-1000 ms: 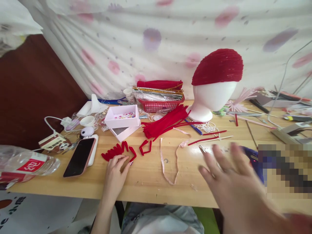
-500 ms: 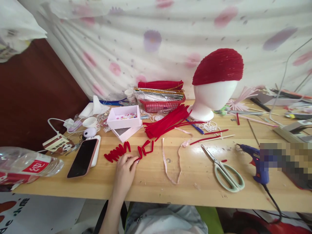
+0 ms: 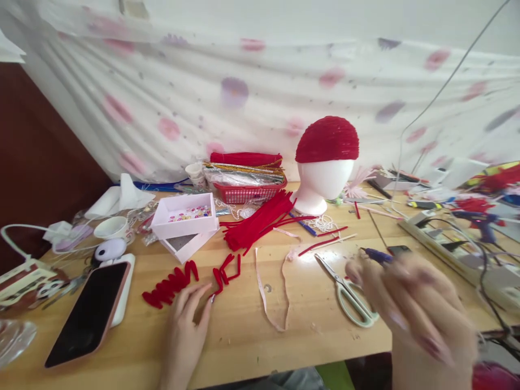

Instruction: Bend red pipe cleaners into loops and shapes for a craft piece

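**Before the curtain [image 3: 260, 103], a table [image 3: 239, 341] scattered with red**

On it stands a white head [image 3: 325, 179] in a red cap [image 3: 329, 140]. My right hand [image 3: 418, 303], blurred, is raised with fingers curled; whether it holds anything I cannot tell. My left hand [image 3: 189, 317] is down at the table, thumb and forefinger parted. A basket [image 3: 252, 194] stands at the back, a red bundle [image 3: 258, 225] in front of it. Scissors [image 3: 350, 301] lie just beside my right hand, a phone [image 3: 89, 314] to the left of my left one. Just beyond that sits a row of folded pieces [image 3: 170, 286], and at its thumb tip lies one bent strip [image 3: 219, 280].
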Available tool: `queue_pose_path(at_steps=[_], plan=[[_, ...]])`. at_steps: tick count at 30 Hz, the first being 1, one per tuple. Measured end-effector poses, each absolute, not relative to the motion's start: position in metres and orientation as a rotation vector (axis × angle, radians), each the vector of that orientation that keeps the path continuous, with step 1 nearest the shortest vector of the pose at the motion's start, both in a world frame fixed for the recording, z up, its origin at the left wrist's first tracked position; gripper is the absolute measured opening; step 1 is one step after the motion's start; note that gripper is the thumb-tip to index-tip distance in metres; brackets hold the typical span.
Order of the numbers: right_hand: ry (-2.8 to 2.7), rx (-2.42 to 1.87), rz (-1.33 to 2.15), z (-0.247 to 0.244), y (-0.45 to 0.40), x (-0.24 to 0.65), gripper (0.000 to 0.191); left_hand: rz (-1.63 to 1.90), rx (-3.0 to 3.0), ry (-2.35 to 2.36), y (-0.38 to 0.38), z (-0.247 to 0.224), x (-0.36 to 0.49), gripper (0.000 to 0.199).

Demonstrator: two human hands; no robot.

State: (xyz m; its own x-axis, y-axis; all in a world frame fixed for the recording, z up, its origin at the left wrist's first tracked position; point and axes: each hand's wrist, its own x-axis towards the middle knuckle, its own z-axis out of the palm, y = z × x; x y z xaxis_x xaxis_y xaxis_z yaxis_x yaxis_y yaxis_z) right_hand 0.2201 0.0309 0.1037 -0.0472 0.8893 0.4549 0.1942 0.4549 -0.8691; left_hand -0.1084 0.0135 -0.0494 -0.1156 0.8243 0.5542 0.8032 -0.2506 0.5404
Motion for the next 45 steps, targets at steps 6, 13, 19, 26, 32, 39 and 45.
queue_pose_path(at_steps=[6,13,19,26,32,39,45], plan=[[-1.962,-1.411,0.375,0.101,0.103,0.251,0.039,1.417,2.147,1.808,0.014,-0.039,-0.112,0.020],[-2.612,-1.777,0.074,0.049,0.151,0.253,0.028,1.441,2.245,1.796,0.014,-0.040,-0.118,0.031],[-2.644,-1.791,-0.021,0.033,0.160,0.243,0.026,1.347,2.339,1.810,0.015,-0.050,-0.127,0.027],[-2.401,-1.710,-0.222,0.058,0.152,0.260,0.025,1.450,2.336,1.781,0.017,-0.049,-0.126,0.020],[-2.207,-1.525,-0.287,0.077,0.110,0.248,0.024,1.568,2.198,1.913,0.013,-0.036,-0.111,0.024],[-1.939,-1.515,0.216,0.053,0.055,0.204,0.023,1.308,2.054,1.772,0.011,-0.008,-0.081,0.033],[-1.596,-1.506,0.657,0.008,0.025,0.179,0.018,1.086,2.078,1.737,0.045,0.007,-0.033,0.028]])
